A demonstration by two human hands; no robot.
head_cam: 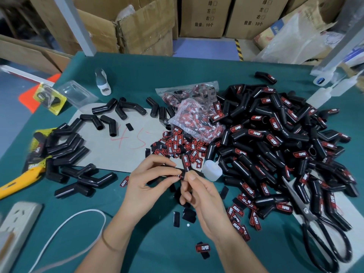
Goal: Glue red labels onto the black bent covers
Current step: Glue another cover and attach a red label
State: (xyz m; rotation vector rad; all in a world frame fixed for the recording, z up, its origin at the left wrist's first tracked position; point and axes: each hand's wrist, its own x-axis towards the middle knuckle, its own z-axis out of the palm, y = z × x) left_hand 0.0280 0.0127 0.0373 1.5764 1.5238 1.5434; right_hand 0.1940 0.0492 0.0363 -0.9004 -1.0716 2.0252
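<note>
My left hand (149, 182) and my right hand (199, 194) meet over the green table (137, 223), pinching one black bent cover (186, 166) between their fingertips; a red label runs along its upper arm. Loose red labels (177, 144) lie in a heap just beyond my hands. Plain black covers (67, 146) sit at the left, and labelled covers (275, 138) are piled at the right. A small white glue bottle (211, 170) lies on its side right of my fingers.
Clear bags of labels (197, 117) lie behind the loose heap. Large black scissors (319, 229) rest at the right, a yellow knife (17, 182) and a white power strip (15, 225) at the left. More glue bottles (323, 93) stand far right; cardboard boxes (137, 26) line the back.
</note>
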